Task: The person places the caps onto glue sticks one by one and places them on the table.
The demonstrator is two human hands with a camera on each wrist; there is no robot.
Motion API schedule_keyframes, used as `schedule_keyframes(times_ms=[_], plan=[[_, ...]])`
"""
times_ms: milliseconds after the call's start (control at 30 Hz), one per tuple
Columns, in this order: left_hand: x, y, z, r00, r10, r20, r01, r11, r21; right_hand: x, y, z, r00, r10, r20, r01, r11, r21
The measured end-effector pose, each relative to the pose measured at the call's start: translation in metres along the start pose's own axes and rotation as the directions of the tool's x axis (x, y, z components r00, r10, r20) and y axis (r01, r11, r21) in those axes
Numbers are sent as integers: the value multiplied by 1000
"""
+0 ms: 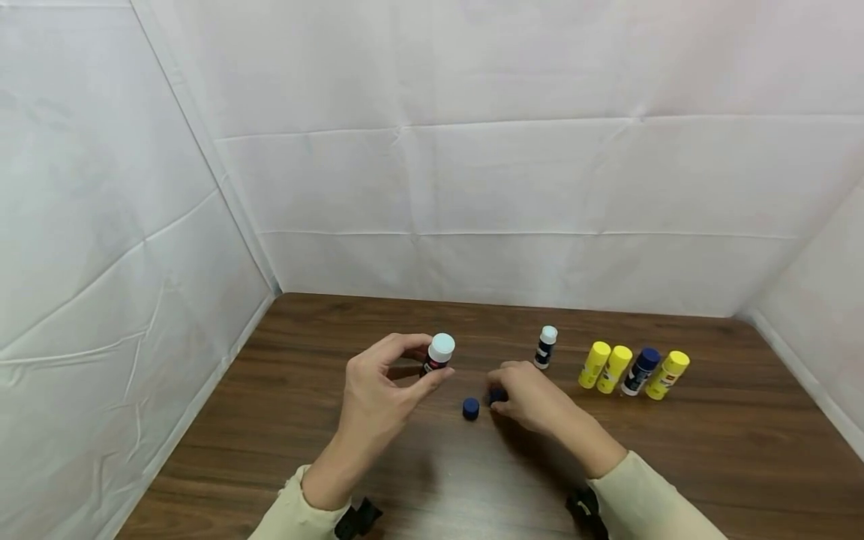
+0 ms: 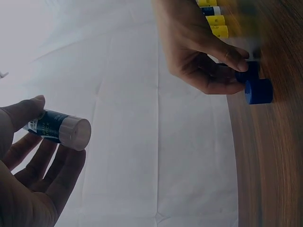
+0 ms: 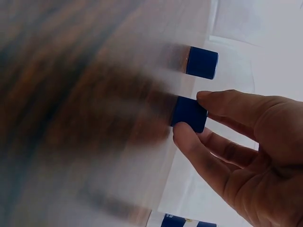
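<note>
We've got left hand [image 1: 378, 394] gripping navy-labelled glue stick [image 1: 439, 357], held up left of loose blue cap [image 1: 470, 409], probably for clearance. Our right hand [image 1: 529, 391] pinches second blue cap [image 3: 190, 114], just right of loose one; side grip likely suits something so small.

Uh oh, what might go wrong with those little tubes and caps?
The left grip holds a white-ended tube above the table, so it might slip and fall. The right grip pinches one blue cap close to a loose cap, and might knock that away. A standing tube is just behind the right grip, so a bump could tip it.
</note>
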State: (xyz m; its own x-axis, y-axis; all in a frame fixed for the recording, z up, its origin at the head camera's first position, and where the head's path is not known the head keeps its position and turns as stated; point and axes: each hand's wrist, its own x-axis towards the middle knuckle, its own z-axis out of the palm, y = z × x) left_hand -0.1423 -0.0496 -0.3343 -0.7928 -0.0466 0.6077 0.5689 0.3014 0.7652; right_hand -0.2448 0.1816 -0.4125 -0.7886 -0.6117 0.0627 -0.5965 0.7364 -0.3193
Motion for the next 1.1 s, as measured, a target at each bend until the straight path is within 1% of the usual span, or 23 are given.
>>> schedule_keyframes(times_ms=[167, 300, 367, 433, 500, 567, 633, 667, 733, 767, 800, 900, 933, 967, 1000, 1067, 1100], plan=[[0, 0, 1, 1000, 17, 6, -17, 1000, -11, 0, 1, -1, 1000, -13, 9, 13, 1000, -22], [0, 1, 3, 1000, 29, 11, -28, 1000, -3, -5, 1, -7, 1000, -4, -16, 4, 1000, -30], [-1, 1, 3, 999, 33, 15, -33, 999, 2, -9, -3, -14, 998, -15, -58, 13, 999, -32], [-1, 1, 4, 999, 36, 20, -36, 999, 8, -15, -10, -26, 993, -24, -113, 21, 1000, -23], [-1, 0, 4, 999, 35, 26, -36, 999, 15, -25, -19, -41, 982, -34, -185, 34, 999, -5], [-1, 0, 4, 999, 41, 28, -41, 999, 32, -39, -31, -59, 966, -33, -256, 42, 999, 31], [-1, 0, 3, 998, 51, 28, -52, 997, 63, -54, -42, -76, 939, -43, -341, 70, 995, 65], [-1, -1, 2, 998, 58, 26, -60, 995, 84, -62, -47, -84, 920, -59, -388, 93, 993, 70], [-1, -1, 0, 997, 75, 25, -77, 988, 136, -78, -58, -98, 871, -94, -483, 147, 986, 74], [-1, -2, -1, 996, 89, 24, -91, 983, 159, -85, -63, -104, 836, -119, -535, 180, 982, 62], [-1, -2, -2, 994, 102, 23, -105, 978, 182, -92, -68, -109, 810, -136, -571, 200, 979, 50], [0, -4, -3, 989, 143, 21, -144, 961, 235, -108, -79, -121, 738, -177, -651, 245, 969, 14], [0, -4, -3, 988, 156, 21, -156, 956, 249, -111, -81, -124, 720, -188, -668, 255, 967, 2], [0, -5, -4, 986, 168, 19, -167, 952, 256, -113, -83, -125, 710, -196, -676, 260, 966, -6], [0, -5, -4, 984, 174, 20, -174, 949, 264, -115, -84, -127, 709, -196, -677, 261, 965, -7], [0, -5, -4, 982, 188, 22, -187, 944, 272, -115, -86, -127, 690, -215, -691, 281, 960, -18], [0, -5, -4, 981, 195, 22, -193, 942, 276, -115, -86, -127, 690, -216, -691, 280, 960, -20]])
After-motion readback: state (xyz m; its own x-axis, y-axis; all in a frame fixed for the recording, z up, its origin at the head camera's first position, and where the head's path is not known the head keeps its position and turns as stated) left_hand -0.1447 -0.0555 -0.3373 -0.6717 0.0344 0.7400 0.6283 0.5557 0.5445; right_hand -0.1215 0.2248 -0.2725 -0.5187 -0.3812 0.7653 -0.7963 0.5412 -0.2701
